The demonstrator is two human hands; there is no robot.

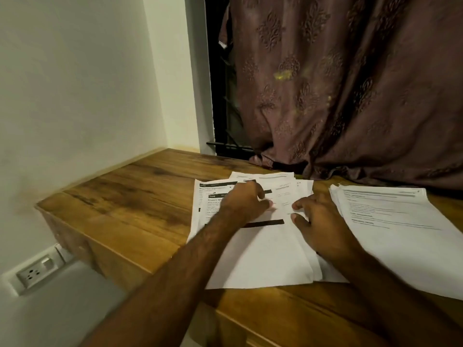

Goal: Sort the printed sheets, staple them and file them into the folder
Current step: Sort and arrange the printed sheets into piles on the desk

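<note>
So both hands are down on the loose spread of white printed paper sheets (263,246) in the middle of the brown wooden plank desk (130,216). Left hand (244,202) lies on top of that pile, fingers bent with the tips pressing into the paper around the centre; whether it's actually pinching a sheet, can't tell. Right hand (318,226) sits just at 3 o'clock of it, fingers fairly relaxed and a bit spread, tips touching the same pile. Over at 3 o'clock from there is a tidier stack of white printed pages (400,226), lying apart from the hands. Behind the desk at 12 o'clock hangs a brownish patterned fabric curtain (350,83). Down at 8 o'clock there's a white wall socket with a switch (37,270).
</note>
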